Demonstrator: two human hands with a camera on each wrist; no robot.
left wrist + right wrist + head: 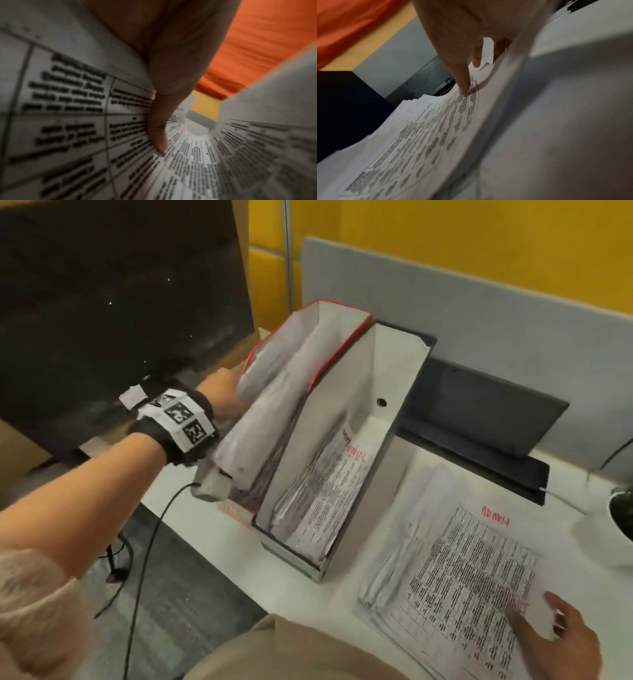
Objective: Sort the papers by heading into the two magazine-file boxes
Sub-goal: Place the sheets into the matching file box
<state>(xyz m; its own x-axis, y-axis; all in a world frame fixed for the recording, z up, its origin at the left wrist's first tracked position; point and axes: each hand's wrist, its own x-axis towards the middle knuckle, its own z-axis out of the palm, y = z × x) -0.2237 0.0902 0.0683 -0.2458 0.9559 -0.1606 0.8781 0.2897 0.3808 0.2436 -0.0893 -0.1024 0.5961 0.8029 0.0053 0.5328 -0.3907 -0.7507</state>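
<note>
Two magazine-file boxes stand side by side on the white desk. My left hand (222,397) grips a curled sheet (263,412) and holds it in the mouth of the red box (346,318), which has papers in it. In the left wrist view the thumb (157,135) presses on the curled sheet (68,108). The grey box (404,378) holds papers headed ADMIN in red. A stack of papers (455,563) lies on the desk, its top sheet also headed ADMIN. My right hand (548,628) rests on the stack's near corner with straight fingers (464,86); the sheet's edge (513,56) curls up beside the palm.
A black monitor (120,302) stands close behind my left hand. A dark laptop (479,412) lies behind the boxes against a grey partition (479,313). A white plant pot (616,532) sits at the right edge. A black cable (147,542) hangs off the desk's left edge.
</note>
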